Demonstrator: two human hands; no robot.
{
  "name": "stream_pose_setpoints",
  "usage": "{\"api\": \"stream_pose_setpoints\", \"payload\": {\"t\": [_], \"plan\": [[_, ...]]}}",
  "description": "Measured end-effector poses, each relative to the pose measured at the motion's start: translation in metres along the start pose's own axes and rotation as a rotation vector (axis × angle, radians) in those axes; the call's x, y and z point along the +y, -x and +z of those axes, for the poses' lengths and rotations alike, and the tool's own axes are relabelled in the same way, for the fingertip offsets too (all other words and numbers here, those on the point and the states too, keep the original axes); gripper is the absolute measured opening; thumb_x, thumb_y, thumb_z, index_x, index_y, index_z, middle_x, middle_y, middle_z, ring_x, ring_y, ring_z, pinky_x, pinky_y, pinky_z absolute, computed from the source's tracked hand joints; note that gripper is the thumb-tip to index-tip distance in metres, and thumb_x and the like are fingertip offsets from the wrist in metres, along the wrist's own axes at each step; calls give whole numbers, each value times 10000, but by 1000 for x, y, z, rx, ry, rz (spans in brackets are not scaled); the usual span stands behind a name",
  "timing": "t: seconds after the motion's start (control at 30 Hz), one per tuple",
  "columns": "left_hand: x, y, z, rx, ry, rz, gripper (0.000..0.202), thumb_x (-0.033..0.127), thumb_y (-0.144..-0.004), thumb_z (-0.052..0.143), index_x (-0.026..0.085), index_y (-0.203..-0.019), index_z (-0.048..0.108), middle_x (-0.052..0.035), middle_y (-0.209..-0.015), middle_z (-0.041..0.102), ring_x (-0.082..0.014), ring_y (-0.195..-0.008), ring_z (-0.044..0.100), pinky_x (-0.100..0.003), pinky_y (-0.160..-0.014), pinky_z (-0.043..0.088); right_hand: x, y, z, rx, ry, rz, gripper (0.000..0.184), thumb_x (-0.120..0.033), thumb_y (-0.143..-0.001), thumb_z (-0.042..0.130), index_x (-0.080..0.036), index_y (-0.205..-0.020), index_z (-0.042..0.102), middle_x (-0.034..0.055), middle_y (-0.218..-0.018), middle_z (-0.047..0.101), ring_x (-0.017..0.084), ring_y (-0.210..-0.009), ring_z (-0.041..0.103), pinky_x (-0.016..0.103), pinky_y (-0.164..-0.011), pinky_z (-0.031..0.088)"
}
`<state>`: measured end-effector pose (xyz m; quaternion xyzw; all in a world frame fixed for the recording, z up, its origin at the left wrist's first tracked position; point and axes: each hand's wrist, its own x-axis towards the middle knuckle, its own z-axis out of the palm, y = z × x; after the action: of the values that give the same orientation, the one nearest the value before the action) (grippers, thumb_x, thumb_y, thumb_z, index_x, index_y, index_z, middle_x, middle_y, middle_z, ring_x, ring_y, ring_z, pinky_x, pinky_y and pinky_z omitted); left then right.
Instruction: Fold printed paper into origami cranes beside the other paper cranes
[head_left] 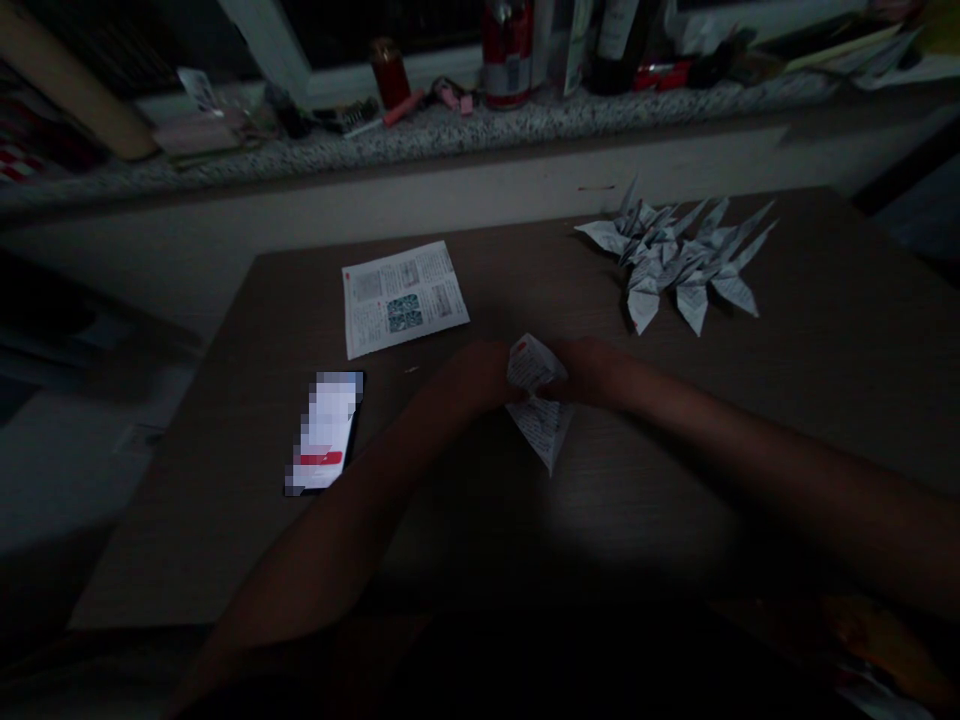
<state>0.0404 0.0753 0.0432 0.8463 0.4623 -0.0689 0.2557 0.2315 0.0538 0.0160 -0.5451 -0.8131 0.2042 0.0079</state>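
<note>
"What do you see in the hands?"
"Left hand (486,374) and right hand (594,372) both grip the folded paper (535,365), at the middle of the bench (517,285)."
"And around?"
"Folded figures (660,262) lie far right, one sheet (405,298) far left, the phone (326,432) nearer on the left."

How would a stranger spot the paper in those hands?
Find the brown table below the speckled sill. Near its middle, left hand and right hand hold a folded paper. Unlike the flat printed sheet and spiky paper cluster, it's held, its near end pointed.
</note>
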Motion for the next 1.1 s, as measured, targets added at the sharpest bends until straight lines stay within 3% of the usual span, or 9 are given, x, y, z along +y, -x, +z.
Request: {"api": "stream_pose_setpoints", "payload": {"t": [0.23,0.37,0.5,0.6,0.7,0.83,1.1], "plan": [[-5,-8,0,-33,-49,-31,372,366,-817,824,165,-1119,741,-112,-1104,761,-300,-989,730,-351,-793,544,-5,-12,-14,-144,66,43,506,-365,-837,810,-218,-1307,698,144,-1278,749,368,-1156,711,426,-898,574],[-8,-9,-1,134,-72,-29,354,446,-925,702,147,-1114,691,-114,-1088,738,-271,-952,705,-338,-791,517,-10,-14,-25,-209,116,88,520,-422,-841,801,-200,-1302,709,150,-1259,756,364,-1141,714,388,-860,567],[-16,-18,-1,282,-31,86,326,359,-964,657,149,-1209,616,-95,-1137,704,-224,-975,673,-306,-814,486,-13,-15,-31,-247,140,118,499,-467,-838,796,-201,-1257,740,143,-1192,778,358,-1102,726,379,-828,565],[-22,-25,0,324,31,160,194,319,-957,655,161,-1068,648,-66,-1020,703,-207,-891,658,-304,-769,469,-13,-15,-31,-252,154,117,535,-472,-847,785,-180,-1290,723,156,-1201,772,360,-1099,723,380,-827,554],[-24,-22,-1,303,70,123,153,312,-947,662,162,-976,652,-51,-934,700,-200,-821,649,-302,-715,448,-13,-14,-30,-229,183,115,599,-514,-835,781,-167,-1315,695,173,-1235,755,374,-1100,718,393,-816,549],[-28,-6,-3,254,57,70,224,303,-928,673,177,-1113,656,-44,-970,714,-210,-841,659,-305,-716,450,-14,-9,-30,-203,264,146,570,-592,-819,760,-183,-1214,718,163,-1161,770,378,-1039,728,386,-748,540],[-35,20,1,102,-99,44,225,357,-947,621,222,-1113,692,-66,-1144,690,-259,-1005,663,-325,-794,485,-17,5,-21,-118,252,70,425,-447,-892,713,-180,-1222,683,186,-1124,762,376,-1025,726,387,-730,513]]}}
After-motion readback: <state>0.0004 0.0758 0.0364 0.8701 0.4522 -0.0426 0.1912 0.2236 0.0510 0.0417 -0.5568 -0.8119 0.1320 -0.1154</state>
